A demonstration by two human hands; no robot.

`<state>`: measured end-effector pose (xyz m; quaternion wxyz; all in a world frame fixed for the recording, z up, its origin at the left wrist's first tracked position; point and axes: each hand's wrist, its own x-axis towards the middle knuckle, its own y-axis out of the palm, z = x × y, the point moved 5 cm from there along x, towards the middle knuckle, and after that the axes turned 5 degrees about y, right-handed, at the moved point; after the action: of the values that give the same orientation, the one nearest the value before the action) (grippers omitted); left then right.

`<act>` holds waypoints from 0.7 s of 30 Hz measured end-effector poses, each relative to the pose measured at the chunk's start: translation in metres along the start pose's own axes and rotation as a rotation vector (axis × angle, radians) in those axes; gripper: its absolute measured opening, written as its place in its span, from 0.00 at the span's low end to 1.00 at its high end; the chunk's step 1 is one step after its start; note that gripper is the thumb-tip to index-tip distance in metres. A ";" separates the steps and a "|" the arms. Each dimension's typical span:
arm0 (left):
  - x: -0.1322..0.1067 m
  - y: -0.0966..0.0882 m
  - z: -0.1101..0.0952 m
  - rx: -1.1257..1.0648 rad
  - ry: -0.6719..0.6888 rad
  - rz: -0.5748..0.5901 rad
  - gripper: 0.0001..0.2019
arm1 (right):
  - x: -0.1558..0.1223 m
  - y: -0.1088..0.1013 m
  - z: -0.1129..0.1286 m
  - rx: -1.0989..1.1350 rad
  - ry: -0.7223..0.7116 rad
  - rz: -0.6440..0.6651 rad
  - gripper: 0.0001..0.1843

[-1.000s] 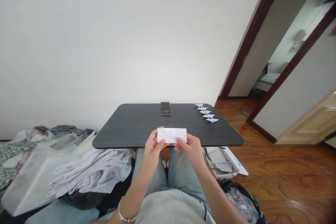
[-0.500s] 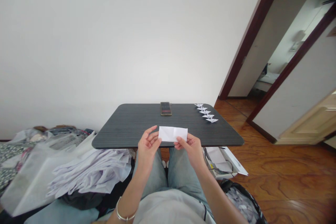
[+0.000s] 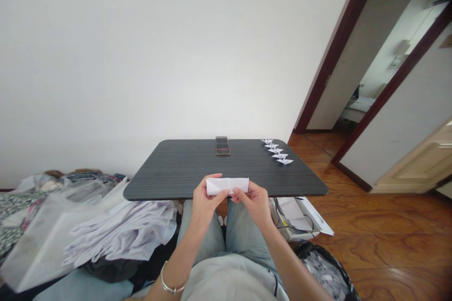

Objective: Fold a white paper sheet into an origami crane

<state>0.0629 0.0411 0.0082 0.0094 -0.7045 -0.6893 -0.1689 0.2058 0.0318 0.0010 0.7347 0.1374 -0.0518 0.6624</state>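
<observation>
Folded white paper strip point(image 3: 227, 186) up now, long axis running left to right!
Left hand point(image 3: 208, 201) and right hand point(image 3: 254, 204) both pinch its near edge, thumbs close together, right over the near edge of the dark worktop point(image 3: 169, 169).

Dark grey wood-grain table point(image 3: 169, 165) with rounded corners. A phone point(image 3: 223, 146) lies near the far edge, about mid-way along, and five little folded paper shapes point(image 3: 277, 151) sit in a neat diagonal line by the far right corner. Off to the right there's a reddish-brown wood floor point(image 3: 381, 225), with a black bag of paper scraps point(image 3: 325, 270) on it.
</observation>
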 end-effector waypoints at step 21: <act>0.007 -0.013 -0.019 0.117 0.447 0.203 0.05 | 0.000 -0.006 0.017 -0.116 -0.382 -0.010 0.07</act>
<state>0.0462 0.0441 0.0246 0.2193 -0.7134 -0.6044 -0.2786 0.2132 0.0266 0.0166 0.7214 0.2184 -0.2277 0.6165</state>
